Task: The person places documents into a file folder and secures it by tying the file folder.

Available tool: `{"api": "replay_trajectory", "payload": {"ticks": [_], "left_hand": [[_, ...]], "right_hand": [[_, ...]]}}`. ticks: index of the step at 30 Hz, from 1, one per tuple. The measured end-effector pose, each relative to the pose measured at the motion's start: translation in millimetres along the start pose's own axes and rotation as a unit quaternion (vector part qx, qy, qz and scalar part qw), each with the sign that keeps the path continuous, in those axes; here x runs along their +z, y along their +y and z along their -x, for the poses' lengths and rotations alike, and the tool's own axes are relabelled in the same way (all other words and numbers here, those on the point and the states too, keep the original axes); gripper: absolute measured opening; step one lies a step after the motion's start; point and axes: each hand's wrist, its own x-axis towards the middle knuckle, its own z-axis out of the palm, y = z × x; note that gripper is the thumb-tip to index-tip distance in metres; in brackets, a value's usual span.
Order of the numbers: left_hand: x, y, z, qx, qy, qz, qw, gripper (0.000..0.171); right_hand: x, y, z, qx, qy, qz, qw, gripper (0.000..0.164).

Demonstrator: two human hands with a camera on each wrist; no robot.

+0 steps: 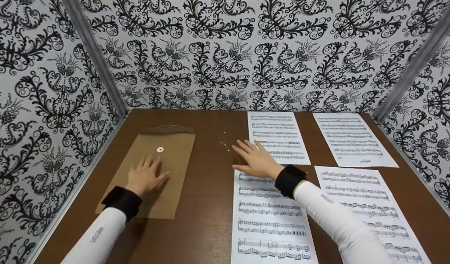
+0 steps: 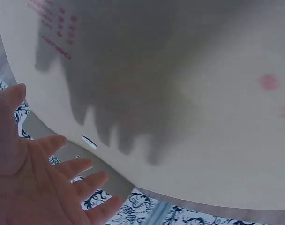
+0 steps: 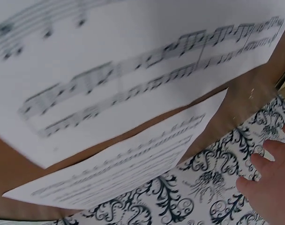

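A brown paper envelope [image 1: 173, 172] lies on the left of the table, its far flap folded open, with a white round button [image 1: 160, 149] and a thin string [image 1: 170, 126]. My left hand [image 1: 146, 176] is over the envelope, fingers spread, holding nothing; in the left wrist view its shadow falls across the paper. My right hand [image 1: 258, 159], also spread and holding nothing, hovers above the near end of one sheet of music [image 1: 276, 126] and the far end of another sheet [image 1: 271, 220]. Its fingertips point toward the table's middle.
Two more music sheets lie at the right, one at the back [image 1: 349, 137] and one in front [image 1: 375, 205]. Several tiny pale bits [image 1: 225, 145] are on the brown table [image 1: 203, 205] near the right fingertips. Patterned walls [image 1: 225, 55] enclose the back and sides.
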Motion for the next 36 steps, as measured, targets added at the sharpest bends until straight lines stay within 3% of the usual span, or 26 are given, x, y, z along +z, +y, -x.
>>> {"api": "replay_trajectory", "payload": {"ticks": [6,15,26,36], "left_hand": [[1.3,-9.2,22.9,-0.018,-0.016,0.015,0.9996,0.078],[8.5,-8.3,51.0,-0.045,-0.037,0.054,0.9968,0.081],[13.9,-2.9,66.0,-0.05,-0.035,0.038,0.9974,0.084],[17.6,7.7,74.6,-0.045,-0.035,0.024,0.9981,0.087]], "right_hand": [[12.1,-29.8,-11.7,-0.03,-0.019,0.008,0.999,0.08],[26.4,-71.8,-27.3,-0.059,-0.036,0.014,0.997,0.08],[42.0,-112.2,-40.4,-0.085,-0.058,0.056,0.993,0.08],[42.7,-118.1,-42.4,-0.085,-0.067,0.048,0.993,0.078]]}}
